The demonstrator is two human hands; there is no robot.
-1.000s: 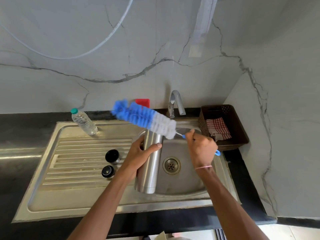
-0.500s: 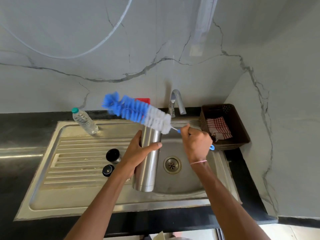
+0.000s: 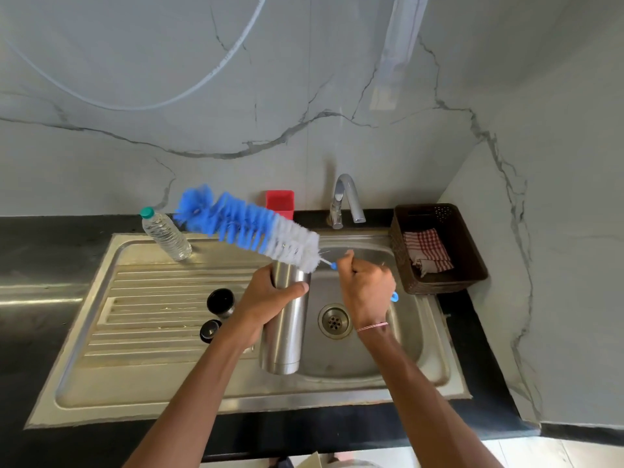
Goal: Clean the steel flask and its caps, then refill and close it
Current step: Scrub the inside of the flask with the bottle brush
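My left hand [image 3: 270, 298] grips the upper part of the steel flask [image 3: 285, 336], which is held upright over the left edge of the sink basin [image 3: 401, 352]. My right hand [image 3: 366, 288] holds the blue handle of a bottle brush [image 3: 250, 228]. Its blue and white bristles lie crosswise just above the flask's open mouth, tip pointing up and left, fully outside the flask. Two black caps [image 3: 221, 300] [image 3: 210, 330] rest on the ribbed drainboard [image 3: 152, 315], left of the flask.
A clear plastic water bottle [image 3: 165, 234] with a green cap stands at the drainboard's back. Behind are a red holder [image 3: 280, 202] and the tap [image 3: 344, 201]. A brown basket [image 3: 439, 285] with a checked cloth sits right of the sink, near the side wall.
The brush has swung up and to the left, away from the flask's mouth. Both hands and the flask have shifted slightly up and left.
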